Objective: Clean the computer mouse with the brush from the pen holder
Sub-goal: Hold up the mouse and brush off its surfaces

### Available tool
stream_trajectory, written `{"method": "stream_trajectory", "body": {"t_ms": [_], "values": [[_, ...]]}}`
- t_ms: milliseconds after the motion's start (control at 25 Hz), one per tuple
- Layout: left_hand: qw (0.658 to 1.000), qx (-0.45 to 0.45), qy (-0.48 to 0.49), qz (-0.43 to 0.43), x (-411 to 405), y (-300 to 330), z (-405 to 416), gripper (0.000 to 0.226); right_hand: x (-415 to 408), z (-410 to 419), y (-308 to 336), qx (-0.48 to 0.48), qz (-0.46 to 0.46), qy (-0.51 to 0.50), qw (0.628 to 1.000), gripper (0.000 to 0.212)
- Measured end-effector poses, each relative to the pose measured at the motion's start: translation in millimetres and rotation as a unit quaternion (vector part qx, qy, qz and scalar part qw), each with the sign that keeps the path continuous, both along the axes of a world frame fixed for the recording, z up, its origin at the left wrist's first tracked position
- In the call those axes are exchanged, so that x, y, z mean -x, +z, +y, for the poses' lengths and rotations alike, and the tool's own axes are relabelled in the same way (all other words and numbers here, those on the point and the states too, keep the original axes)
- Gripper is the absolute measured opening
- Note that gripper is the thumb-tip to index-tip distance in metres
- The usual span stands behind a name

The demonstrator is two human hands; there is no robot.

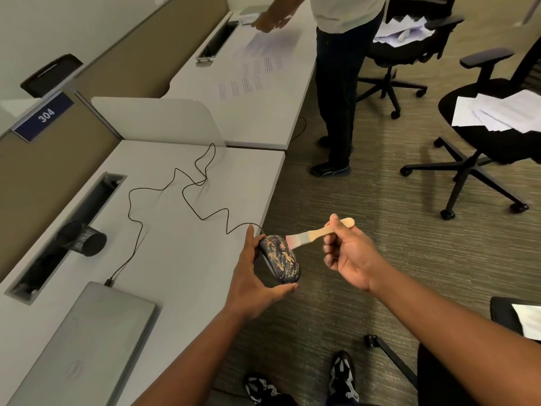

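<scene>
At the left edge of the frame, the black mesh pen holder [83,238] lies tipped on its side on the white worktop [181,259], by the cable slot, and looks free to roll if the cord tugs it. Below it, at lower left, a closed grey laptop [87,341] sits with the mouse's plug at its far edge. From there the thin black cord [187,197] snakes in loose loops across the worktop toward the centre. That slack is the first risk: a wider sweep of the mouse could snag a loop or pull the plug out.

Just right of centre, the left hand [251,276] holds the patterned computer mouse [281,259] off the worktop's edge, over the carpet. The thumb is under its near end and the fingers [248,244] are curled along its far side. The hold looks light, so firm brushing could twist the mouse free and drop it to the floor.

Right of that, the right hand [348,253] pinches the wooden handle of the brush [316,234] between thumb and fingers, with the bristles touching the mouse's upper end. The pinch is near the handle's tip, so the bristles may skid rather than scrub.

At upper right, another person stands near office chairs stacked with papers, well apart.
</scene>
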State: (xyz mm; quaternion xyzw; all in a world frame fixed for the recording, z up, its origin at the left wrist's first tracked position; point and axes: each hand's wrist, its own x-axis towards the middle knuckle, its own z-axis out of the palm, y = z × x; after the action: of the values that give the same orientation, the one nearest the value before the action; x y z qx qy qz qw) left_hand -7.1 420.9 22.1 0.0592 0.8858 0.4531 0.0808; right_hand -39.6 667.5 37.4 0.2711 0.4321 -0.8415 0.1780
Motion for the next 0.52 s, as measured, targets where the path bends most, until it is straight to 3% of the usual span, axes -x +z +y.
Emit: {"method": "stream_trajectory", "body": {"t_ms": [240, 520], "values": [[1.0, -0.001, 0.024, 0.002, 8.0, -4.4, -0.4, 0.149, -10.4, 8.3, 18.5, -0.073, 0.159, 0.125, 0.977, 0.035], [1.0, 0.009, 0.022, -0.013, 13.8, -0.5, 3.4, 0.152, -9.0, 13.4, 25.5, -0.159, 0.217, 0.242, 0.932, 0.035]]}}
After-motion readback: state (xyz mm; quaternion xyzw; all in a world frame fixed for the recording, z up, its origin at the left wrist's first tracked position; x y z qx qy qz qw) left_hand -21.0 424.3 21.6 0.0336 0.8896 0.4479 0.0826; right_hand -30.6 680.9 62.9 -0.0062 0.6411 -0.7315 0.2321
